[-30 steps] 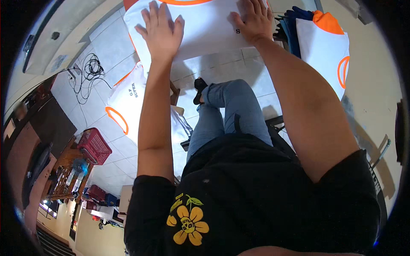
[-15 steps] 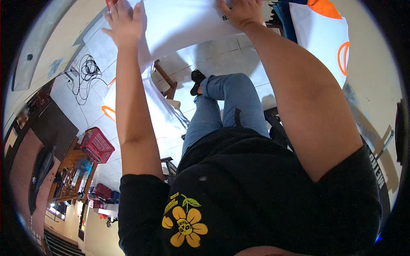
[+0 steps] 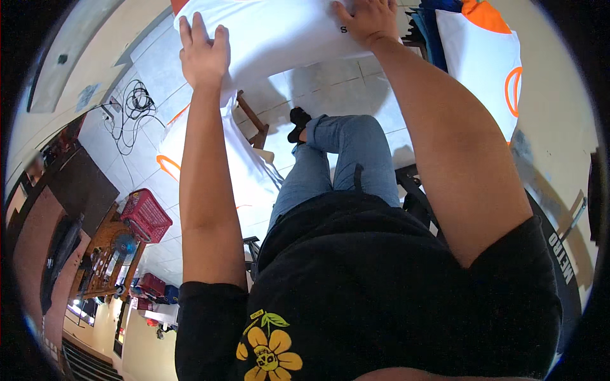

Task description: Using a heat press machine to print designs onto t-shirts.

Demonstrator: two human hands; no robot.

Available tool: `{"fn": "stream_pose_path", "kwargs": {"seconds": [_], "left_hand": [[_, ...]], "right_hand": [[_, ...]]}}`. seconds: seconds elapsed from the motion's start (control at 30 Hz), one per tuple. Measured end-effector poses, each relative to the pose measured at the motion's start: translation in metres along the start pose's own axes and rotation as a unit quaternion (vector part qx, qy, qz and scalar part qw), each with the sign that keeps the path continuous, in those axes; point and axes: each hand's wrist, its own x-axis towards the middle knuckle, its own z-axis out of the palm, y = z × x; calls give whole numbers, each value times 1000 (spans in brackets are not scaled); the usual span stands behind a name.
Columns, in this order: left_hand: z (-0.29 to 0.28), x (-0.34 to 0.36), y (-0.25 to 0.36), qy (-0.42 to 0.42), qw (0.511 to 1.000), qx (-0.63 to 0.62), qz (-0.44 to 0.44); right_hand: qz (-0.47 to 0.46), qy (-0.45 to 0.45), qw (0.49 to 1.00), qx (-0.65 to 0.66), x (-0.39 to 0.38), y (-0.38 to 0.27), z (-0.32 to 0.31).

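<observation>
A white garment (image 3: 286,38) with a little dark print lies spread out at the top of the head view, its far side cut off by the picture's edge. On its left part rests my left hand (image 3: 204,56), fingers spread and nothing held. Flat on the right part of the cloth, beside the print, is my right hand (image 3: 370,24). Its thumb stands apart from the fingers, whose tips touch the upper edge of the view. Another white garment with orange trim (image 3: 238,155) hangs or lies below my left forearm, partly hidden by it.
To the right is a white garment with orange edging (image 3: 473,60), next to dark blue folded cloth (image 3: 434,38). Coiled black cable (image 3: 136,101) lies on the tiled floor at left, with a red plastic basket (image 3: 146,216) nearer. A wooden leg (image 3: 253,117) stands under the garment.
My left hand has shifted right and nearer, onto the garment's left part, which now shows more of its rounded edge. My right hand stays on the cloth, almost unmoved. The view has tilted slightly.
</observation>
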Motion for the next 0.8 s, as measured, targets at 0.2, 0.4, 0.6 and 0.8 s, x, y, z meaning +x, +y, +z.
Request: {"fn": "stream_pose_path", "kwargs": {"seconds": [0.2,0.4,0.6,0.8], "left_hand": [[-20,2,36,-68,995,26,-68],[-36,5,39,-56,995,38,-67],[-5,3,4,-51,994,83,-53],[-8,0,8,-42,992,113,-34]], "right_hand": [[-3,-7,1000,-1,-2,-7,-9],[-21,21,1000,-3,-1,-8,-2],[-63,32,997,-1,0,11,16],[-114,40,992,-22,-42,-59,30]]}}
